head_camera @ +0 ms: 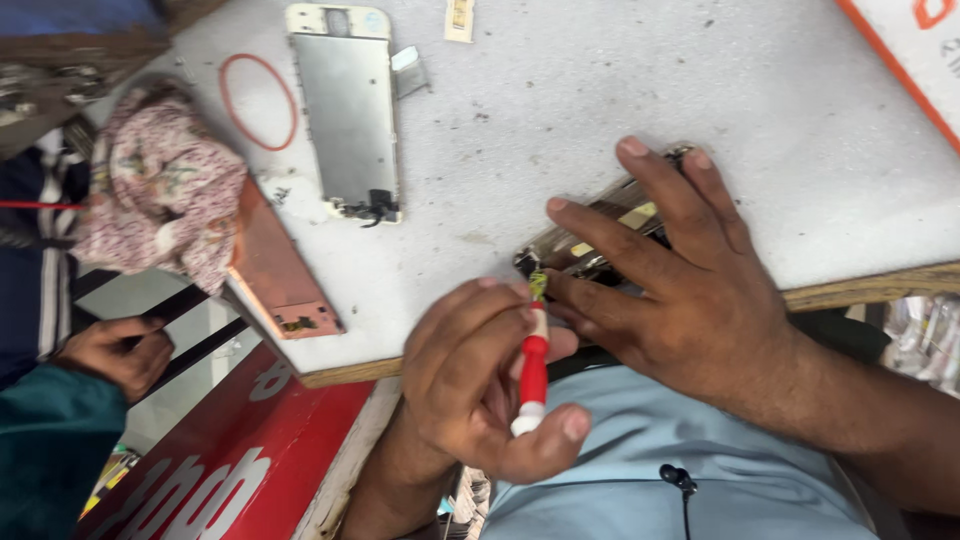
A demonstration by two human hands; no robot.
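Tabletop, white and scuffed, carries everything here, with its wooden front edge running just ahead of the person's light blue shirt. At its left edge a floral cloth lies bunched, partly over a copper-pink phone shell that juts out past the front edge. Near the far edge a detached screen panel lies flat, a red rubber ring just beside it on the left. The opened phone body sits at the front edge, mostly covered. The right hand is spread flat on it, fingers pressing it down. The left hand is curled around a red-and-white screwdriver, thumb capping its white end, its tip meeting the near corner of the phone body. Whether the tip sits in a screw cannot be told. For good work here, I judge the driver should stand square to the phone, with light downward pressure and turning from the fingertips only, while the flat hand stops the body sliding off the edge. Another person's hand rests off the table at the left, apart from all this
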